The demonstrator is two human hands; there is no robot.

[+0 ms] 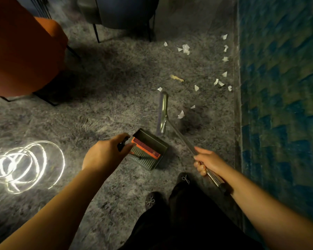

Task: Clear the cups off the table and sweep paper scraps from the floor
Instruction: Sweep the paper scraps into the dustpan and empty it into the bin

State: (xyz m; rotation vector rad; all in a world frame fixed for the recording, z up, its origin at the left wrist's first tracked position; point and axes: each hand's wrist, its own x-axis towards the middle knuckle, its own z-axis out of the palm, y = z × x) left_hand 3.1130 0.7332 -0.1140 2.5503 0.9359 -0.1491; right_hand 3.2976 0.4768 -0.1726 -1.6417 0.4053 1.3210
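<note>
This looks like a sitting room or lounge, maybe in a home or a cafe; it is hard to tell which. The floor [107, 105] is gray stone with dark speckles. A soft orange chair [23, 51] and a blue chair [126, 11] stand on thin black legs. A blue and green patterned rug [282, 87] lies at one side. A ceiling light shines back as bright loops [25, 165] on the floor

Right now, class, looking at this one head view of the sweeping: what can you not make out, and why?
- The dustpan handle: mostly hidden by the left hand.
- The broom bristles: blurred, their floor contact unclear.
- The table and cups: outside the frame.
- The orange chair: cut off by the left and top edges.
- The yellowish scrap among the white paper scraps: too small to identify.
</note>
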